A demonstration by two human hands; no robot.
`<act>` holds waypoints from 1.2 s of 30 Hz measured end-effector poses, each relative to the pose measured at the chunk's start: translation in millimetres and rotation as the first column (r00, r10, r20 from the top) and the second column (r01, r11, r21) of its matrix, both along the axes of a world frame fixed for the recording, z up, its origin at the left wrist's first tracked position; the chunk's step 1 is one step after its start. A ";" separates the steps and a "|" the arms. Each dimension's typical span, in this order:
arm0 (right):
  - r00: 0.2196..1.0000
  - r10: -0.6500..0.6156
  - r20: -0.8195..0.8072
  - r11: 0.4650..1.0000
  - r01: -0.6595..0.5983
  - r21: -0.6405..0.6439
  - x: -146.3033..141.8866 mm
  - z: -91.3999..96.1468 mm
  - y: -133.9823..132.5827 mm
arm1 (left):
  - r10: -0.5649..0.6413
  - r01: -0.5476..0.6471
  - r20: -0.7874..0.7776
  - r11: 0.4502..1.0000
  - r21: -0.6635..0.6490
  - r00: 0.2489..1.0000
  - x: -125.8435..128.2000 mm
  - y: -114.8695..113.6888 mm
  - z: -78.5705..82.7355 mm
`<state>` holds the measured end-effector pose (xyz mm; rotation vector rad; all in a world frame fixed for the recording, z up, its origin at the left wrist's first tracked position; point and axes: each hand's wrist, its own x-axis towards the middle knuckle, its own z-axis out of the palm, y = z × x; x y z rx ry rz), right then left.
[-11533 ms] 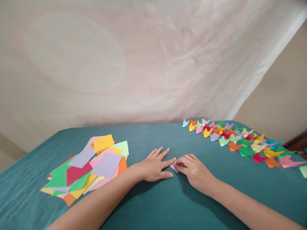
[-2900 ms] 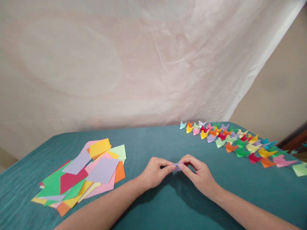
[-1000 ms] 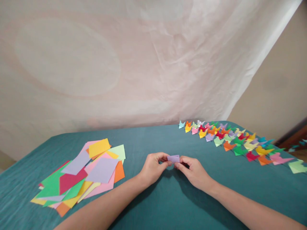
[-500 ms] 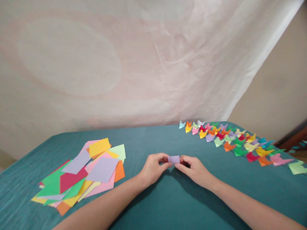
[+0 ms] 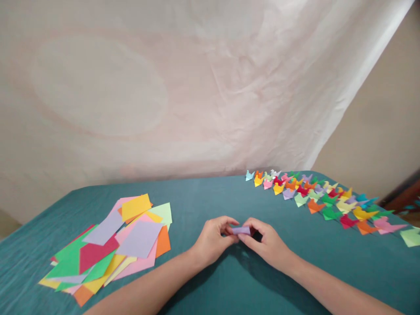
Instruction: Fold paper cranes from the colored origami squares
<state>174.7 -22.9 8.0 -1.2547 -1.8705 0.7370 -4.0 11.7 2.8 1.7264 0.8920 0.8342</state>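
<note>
Folded lilac paper (image 5: 242,230), lower centre of frame: both ends covered by the left hand (image 5: 214,239) and right hand (image 5: 268,246), fold detail indistinct. Light-green origami piece (image 5: 411,237) cropped at right edge; forearms (image 5: 331,282) cut off at bottom. Hands angle inward, each pinching one paper end.

Left hand (image 5: 211,239) and right hand (image 5: 271,247) are both showing bare, with slim, jointed fingers (image 5: 257,224). Just behind the fingers, both hands are looking smooth and rounded. Farther back from the fingers, left wrist (image 5: 193,257) and right wrist (image 5: 290,261) are narrowing; beyond these, left forearm (image 5: 154,282) and right forearm (image 5: 331,284) are widening, uncovered throughout the visible length. Nail detail is blurring out.
</note>
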 end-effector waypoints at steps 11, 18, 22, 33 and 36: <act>0.991 0.115 -0.075 0.969 -0.095 0.226 -1.6 -0.6 -1.1 | 0.144 -0.065 -0.226 0.944 0.323 0.963 -4.3 -4.0 11.0; 0.997 0.058 -0.049 0.948 -0.040 0.317 1.4 -1.1 -2.4 | 0.097 0.046 -0.274 0.880 0.473 0.957 -6.3 -0.5 10.8; 0.998 0.037 -0.043 0.937 -0.020 0.348 3.1 -2.0 -2.9 | 0.105 0.063 -0.305 0.868 0.493 0.947 -7.6 -0.3 11.8; 0.988 -0.016 0.156 0.836 -0.072 0.545 -1.5 -1.0 -4.0 | 0.210 0.167 -0.439 0.718 0.676 0.874 -10.3 -4.8 15.1; 0.975 -0.036 0.218 0.802 -0.102 0.589 -3.6 -1.4 -4.1 | 0.221 0.209 -0.469 0.681 0.702 0.855 -9.9 -7.3 15.4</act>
